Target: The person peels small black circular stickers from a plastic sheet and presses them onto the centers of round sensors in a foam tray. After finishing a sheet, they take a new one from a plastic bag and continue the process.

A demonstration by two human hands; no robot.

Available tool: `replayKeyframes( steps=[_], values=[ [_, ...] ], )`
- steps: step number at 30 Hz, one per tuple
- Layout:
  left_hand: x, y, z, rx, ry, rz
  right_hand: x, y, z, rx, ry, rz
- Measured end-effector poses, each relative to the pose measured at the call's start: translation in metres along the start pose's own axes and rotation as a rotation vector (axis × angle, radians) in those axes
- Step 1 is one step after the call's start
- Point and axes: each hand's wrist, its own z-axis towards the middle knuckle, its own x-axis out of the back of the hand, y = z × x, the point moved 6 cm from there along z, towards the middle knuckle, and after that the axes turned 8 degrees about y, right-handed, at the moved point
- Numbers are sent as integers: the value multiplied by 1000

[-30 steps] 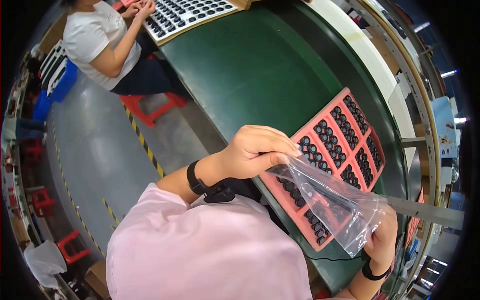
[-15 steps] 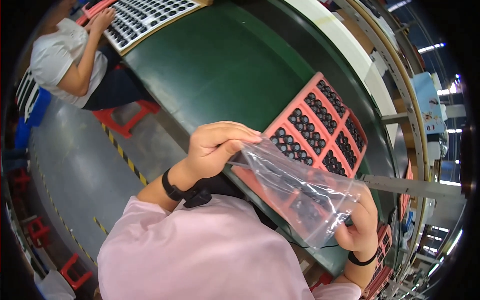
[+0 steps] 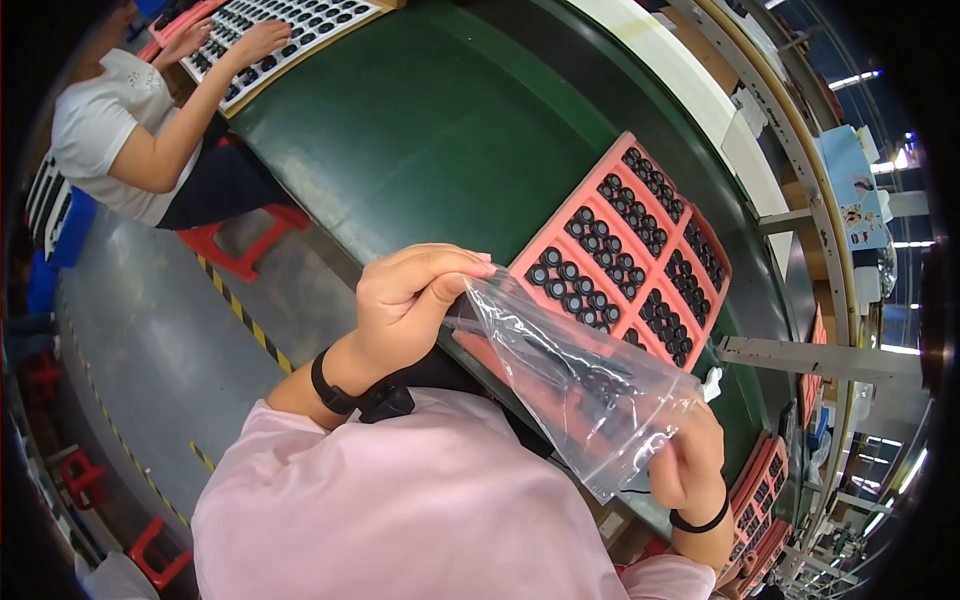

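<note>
A clear plastic zip bag (image 3: pixel 570 375) is stretched between my two hands in front of my chest. My left hand (image 3: pixel 405 300) pinches one corner of it between thumb and fingers. At the zip end, my right hand (image 3: pixel 690 455) grips the bag, its fingers partly seen through the film. The bag looks flat. Behind it on the green work surface lies a pink compartment tray (image 3: pixel 650 262) holding rows of small black round parts (image 3: pixel 605 245); the bag covers its near portion.
To the far left, a co-worker (image 3: pixel 140 140) sits on a red stool (image 3: pixel 235 250) beside a white tray of black parts (image 3: pixel 290 30). The green table (image 3: pixel 420 130) runs between us. A metal bar (image 3: pixel 810 360) juts in from the right, above more pink trays (image 3: pixel 760 500).
Both my hands have shifted slightly left with the bag, uncovering more of the pink tray. The co-worker's hands have moved apart, one reaching over the white tray.
</note>
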Motion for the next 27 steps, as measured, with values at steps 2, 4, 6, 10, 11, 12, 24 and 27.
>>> replayKeyframes(
  steps=[2, 4, 6, 10, 11, 12, 24, 27],
  values=[
    [-2, 2, 0, -32, -25, 21, -3, 11, 2, -221, -44, 53],
    [-4, 6, 0, -99, -67, 62, -2, 15, 4, -331, -67, 85],
    [-5, 6, -1, -108, -67, 49, 0, 23, 3, -562, -137, 306],
    [-8, 4, -3, -138, -81, 39, -4, 39, 2, -491, -200, 364],
    [-12, 3, -2, -153, -110, 28, -6, 42, 2, -408, -204, 329],
    [-14, 0, -2, -166, -140, 20, -12, 52, -1, -405, -209, 337],
    [-40, -19, 3, -169, -390, 259, -65, 95, -57, 80, 292, -81],
    [-43, -6, 7, -230, -437, 411, -70, 84, -49, 201, 153, -246]
  ],
)
